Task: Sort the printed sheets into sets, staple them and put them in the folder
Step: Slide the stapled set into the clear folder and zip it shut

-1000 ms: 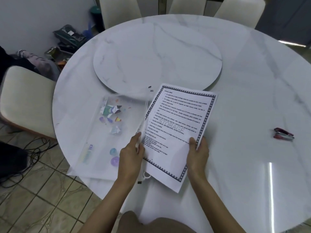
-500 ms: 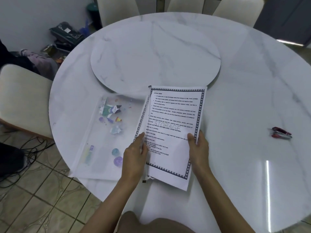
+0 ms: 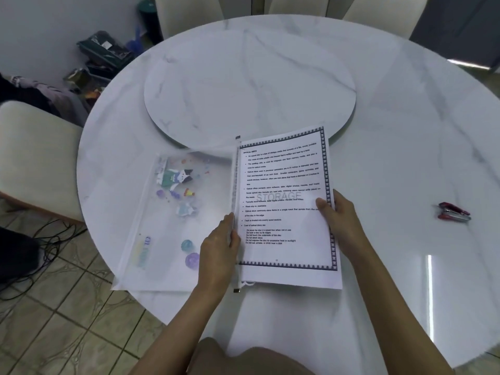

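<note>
A set of printed sheets [image 3: 284, 201] with a patterned border and a grey "STORAGE" watermark lies near the table's front edge. My right hand [image 3: 338, 215] grips its right edge, thumb on top of the page. To its left lies a translucent zip folder [image 3: 173, 220] with cartoon stickers. My left hand [image 3: 219, 247] holds the folder's open right edge, where the sheets' left edge meets it. How far the sheets reach inside the folder I cannot tell. A red stapler [image 3: 454, 212] lies on the table far to the right.
A round white marble table [image 3: 392, 147] carries a raised marble turntable [image 3: 249, 87] at its centre. Cream chairs stand at the left [image 3: 32, 158] and behind. Cables and bags lie on the tiled floor at the left.
The sheets have turned from tilted to nearly square with me and shifted left, so their left edge now lines up with the folder's open edge. Both hands moved with them.
</note>
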Demonstrator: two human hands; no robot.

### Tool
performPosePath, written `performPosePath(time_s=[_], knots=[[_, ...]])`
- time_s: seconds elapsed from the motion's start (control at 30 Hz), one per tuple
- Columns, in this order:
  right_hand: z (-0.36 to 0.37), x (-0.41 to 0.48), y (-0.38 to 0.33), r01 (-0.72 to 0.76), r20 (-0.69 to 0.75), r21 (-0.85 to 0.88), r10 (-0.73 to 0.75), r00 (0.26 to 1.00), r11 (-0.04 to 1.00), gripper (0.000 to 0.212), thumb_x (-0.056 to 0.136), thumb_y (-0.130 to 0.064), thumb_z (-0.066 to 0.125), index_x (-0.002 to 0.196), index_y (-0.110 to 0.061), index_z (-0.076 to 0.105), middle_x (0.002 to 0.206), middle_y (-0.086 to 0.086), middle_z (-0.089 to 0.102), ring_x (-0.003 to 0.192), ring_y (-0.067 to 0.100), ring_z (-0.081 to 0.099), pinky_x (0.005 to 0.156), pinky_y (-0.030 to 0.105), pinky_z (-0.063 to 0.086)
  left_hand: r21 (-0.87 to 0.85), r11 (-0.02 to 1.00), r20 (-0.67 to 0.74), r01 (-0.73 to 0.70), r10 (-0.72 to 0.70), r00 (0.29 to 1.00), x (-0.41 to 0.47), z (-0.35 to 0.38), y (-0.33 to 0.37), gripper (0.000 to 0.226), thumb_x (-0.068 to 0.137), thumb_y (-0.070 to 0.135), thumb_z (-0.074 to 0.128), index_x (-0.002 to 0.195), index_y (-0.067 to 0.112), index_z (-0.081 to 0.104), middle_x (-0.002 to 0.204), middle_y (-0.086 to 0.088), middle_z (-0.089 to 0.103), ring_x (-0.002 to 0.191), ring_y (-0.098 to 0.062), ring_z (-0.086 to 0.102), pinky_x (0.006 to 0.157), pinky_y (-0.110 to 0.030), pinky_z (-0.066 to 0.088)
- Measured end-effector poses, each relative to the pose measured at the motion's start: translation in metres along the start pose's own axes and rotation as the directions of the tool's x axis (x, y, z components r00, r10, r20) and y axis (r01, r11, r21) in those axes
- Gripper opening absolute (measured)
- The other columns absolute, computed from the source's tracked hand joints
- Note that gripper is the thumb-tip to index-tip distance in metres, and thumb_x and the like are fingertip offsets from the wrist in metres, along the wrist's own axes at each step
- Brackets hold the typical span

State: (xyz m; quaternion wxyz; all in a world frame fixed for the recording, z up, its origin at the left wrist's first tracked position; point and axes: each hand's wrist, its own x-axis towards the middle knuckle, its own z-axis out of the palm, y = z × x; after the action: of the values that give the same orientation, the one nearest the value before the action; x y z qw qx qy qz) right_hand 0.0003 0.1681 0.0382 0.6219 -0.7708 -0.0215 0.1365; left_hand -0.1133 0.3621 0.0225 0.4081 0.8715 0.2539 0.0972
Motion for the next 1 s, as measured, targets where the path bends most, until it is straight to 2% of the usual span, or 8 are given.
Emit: performPosePath(time_s=[0.17, 0.3, 0.43, 0.6, 0.73, 0.83, 0.93, 1.0], knots=[[-0.001, 0.004, 0.000, 0.000, 0.037, 0.024, -0.001, 0.999, 1.000, 0.021, 0.095, -0.019, 0.048, 0.113, -0.024, 0.059, 0.112, -0.006, 0.067, 0.096, 0.011, 0.067, 0.082, 0.031, 0.055, 0.006, 1.000, 0.006, 0.001, -0.001, 1.000, 0.001, -0.004, 0.001, 0.038, 0.094, 0.009, 0.046, 0.131, 0.015, 0.052, 0.092, -0.020, 0.068, 0.069, -0.021, 0.053, 0.058, -0.014, 0.028], [-0.002, 0.008, 0.001, -0.015, 0.035, 0.039, 0.013, 0.999, 0.999, 0.020, 0.095, -0.019, 0.048, 0.110, -0.025, 0.059, 0.112, -0.005, 0.067, 0.096, 0.014, 0.067, 0.084, 0.034, 0.055, 0.025, 0.999, 0.017, -0.021, 0.021, 1.000, 0.000, -0.005, -0.001, 0.039, 0.095, 0.009, 0.045, 0.133, 0.017, 0.050, 0.079, -0.008, 0.062, 0.064, -0.012, 0.045, 0.059, -0.005, 0.035], [0.001, 0.011, 0.005, -0.024, -0.014, 0.041, 0.025, 1.000, 0.999, 0.019, 0.095, -0.017, 0.048, 0.108, -0.025, 0.059, 0.107, -0.007, 0.066, 0.098, 0.015, 0.065, 0.086, 0.037, 0.053, 0.017, 1.000, 0.008, -0.016, 0.016, 1.000, 0.005, -0.006, -0.006, 0.040, 0.096, 0.011, 0.044, 0.135, 0.016, 0.049, 0.087, -0.012, 0.069, 0.067, -0.016, 0.050, 0.061, -0.014, 0.029], [0.001, 0.007, 0.008, -0.004, 0.011, 0.078, 0.003, 1.000, 0.997, 0.017, 0.095, -0.020, 0.049, 0.107, -0.027, 0.059, 0.105, -0.012, 0.067, 0.090, 0.005, 0.068, 0.078, 0.025, 0.057, -0.007, 1.000, 0.013, -0.028, 0.028, 1.000, 0.004, -0.005, -0.006, 0.039, 0.095, 0.009, 0.045, 0.133, 0.017, 0.050, 0.080, -0.012, 0.066, 0.064, -0.015, 0.046, 0.058, -0.015, 0.030], [-0.004, 0.013, 0.009, -0.043, 0.082, 0.061, 0.038, 0.996, 0.997, 0.018, 0.095, -0.019, 0.049, 0.102, -0.030, 0.061, 0.105, -0.010, 0.067, 0.089, 0.006, 0.068, 0.075, 0.022, 0.057, 0.023, 0.998, 0.070, -0.060, 0.058, 0.996, 0.002, -0.003, -0.011, 0.041, 0.095, 0.008, 0.045, 0.135, 0.016, 0.048, 0.091, -0.015, 0.068, 0.069, -0.014, 0.047, 0.060, -0.015, 0.028], [-0.002, 0.018, 0.011, -0.068, 0.120, 0.056, 0.060, 0.991, 0.996, 0.019, 0.094, -0.019, 0.049, 0.110, -0.024, 0.059, 0.106, -0.011, 0.067, 0.089, 0.002, 0.068, 0.071, 0.018, 0.056, 0.030, 0.995, 0.113, -0.099, 0.095, 0.989, -0.002, -0.001, -0.012, 0.041, 0.095, 0.007, 0.044, 0.136, 0.015, 0.047, 0.096, -0.017, 0.067, 0.073, -0.019, 0.052, 0.062, -0.012, 0.028], [0.005, 0.020, 0.015, -0.066, 0.105, 0.055, 0.060, 0.993, 0.996, 0.020, 0.095, -0.017, 0.049, 0.112, -0.021, 0.058, 0.101, -0.015, 0.065, 0.083, -0.005, 0.067, 0.065, 0.011, 0.052, 0.015, 0.995, 0.115, -0.101, 0.098, 0.988, -0.005, 0.004, -0.012, 0.042, 0.095, 0.008, 0.044, 0.137, 0.015, 0.045, 0.101, -0.019, 0.067, 0.082, -0.025, 0.059, 0.064, -0.009, 0.029], [0.012, 0.020, 0.018, -0.073, 0.083, 0.050, 0.069, 0.994, 0.996, 0.019, 0.095, -0.017, 0.049, 0.111, -0.022, 0.058, 0.104, -0.011, 0.066, 0.085, -0.001, 0.067, 0.070, 0.016, 0.053, 0.023, 0.995, 0.103, -0.096, 0.093, 0.990, -0.006, 0.007, -0.014, 0.043, 0.095, 0.010, 0.045, 0.138, 0.016, 0.044, 0.106, -0.015, 0.067, 0.089, -0.026, 0.061, 0.068, -0.008, 0.031]])
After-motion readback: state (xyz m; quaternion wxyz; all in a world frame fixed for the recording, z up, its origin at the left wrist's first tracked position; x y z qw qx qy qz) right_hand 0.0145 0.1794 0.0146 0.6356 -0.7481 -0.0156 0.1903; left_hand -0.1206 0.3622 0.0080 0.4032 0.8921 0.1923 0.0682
